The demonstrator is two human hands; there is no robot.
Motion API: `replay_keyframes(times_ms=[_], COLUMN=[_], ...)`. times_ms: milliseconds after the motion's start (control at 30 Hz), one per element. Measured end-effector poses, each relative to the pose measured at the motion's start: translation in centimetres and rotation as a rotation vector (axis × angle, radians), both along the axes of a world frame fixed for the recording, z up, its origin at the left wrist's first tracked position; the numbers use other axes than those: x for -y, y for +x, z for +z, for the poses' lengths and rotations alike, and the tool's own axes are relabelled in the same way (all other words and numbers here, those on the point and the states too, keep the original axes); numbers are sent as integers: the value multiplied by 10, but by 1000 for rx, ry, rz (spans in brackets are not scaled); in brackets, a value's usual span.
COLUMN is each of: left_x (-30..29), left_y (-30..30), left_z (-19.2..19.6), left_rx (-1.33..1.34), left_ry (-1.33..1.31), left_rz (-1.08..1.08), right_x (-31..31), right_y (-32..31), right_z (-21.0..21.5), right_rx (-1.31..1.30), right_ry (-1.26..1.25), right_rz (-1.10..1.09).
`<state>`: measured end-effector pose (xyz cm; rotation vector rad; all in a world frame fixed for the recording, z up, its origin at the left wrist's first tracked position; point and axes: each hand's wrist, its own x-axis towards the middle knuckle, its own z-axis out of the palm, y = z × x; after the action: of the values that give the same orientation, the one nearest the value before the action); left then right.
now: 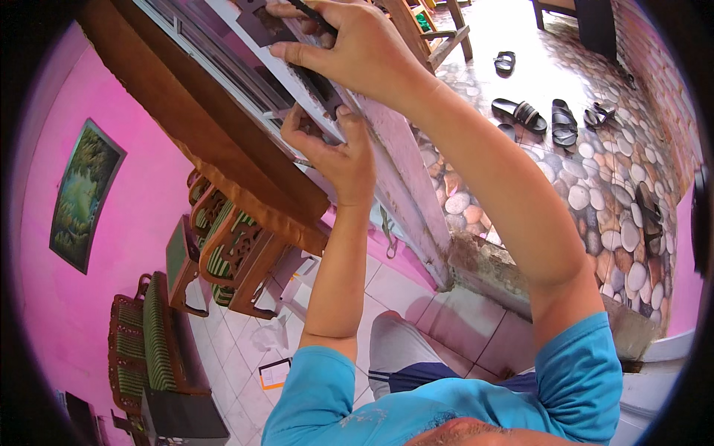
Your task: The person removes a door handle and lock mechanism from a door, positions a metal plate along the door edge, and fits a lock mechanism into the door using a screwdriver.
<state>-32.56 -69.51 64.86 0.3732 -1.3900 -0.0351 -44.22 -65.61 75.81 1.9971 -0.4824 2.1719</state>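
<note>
Raised in front of me is a weathered wooden frame post (390,160) with worn white and pink paint. A white strip with dark, worn patches (320,89) runs along it. My right hand (364,48) is closed around a slim black tool (311,15) against the upper part of the strip. The tool's tip and kind are not clear. Lower down, my left hand (338,160) grips the strip's edge, its thumb and fingers on opposite sides.
Brown curtain (223,156) hangs left of the post beside window bars. Carved wooden chairs (238,256) and a striped sofa (152,334) stand along the pink wall. Several black sandals (520,115) lie on pebble-patterned floor at right. A raised sill (483,271) divides the floors.
</note>
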Motion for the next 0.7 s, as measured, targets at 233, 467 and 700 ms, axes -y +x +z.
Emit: replay_keyframes(times_ms=[233, 467, 700], left_x=[-4, -6, 3], left_y=[-4, -7, 0], left_z=[-1, 1, -4], left_rx=[9, -29, 23], left_ry=[-1, 32, 11], left_rz=[49, 5, 86], right_x=[5, -12, -14], right_y=[-11, -29, -9], right_z=[-6, -63, -67], right_rx=[129, 257, 160], right_ry=[286, 437, 558], right_rz=[170, -62, -123])
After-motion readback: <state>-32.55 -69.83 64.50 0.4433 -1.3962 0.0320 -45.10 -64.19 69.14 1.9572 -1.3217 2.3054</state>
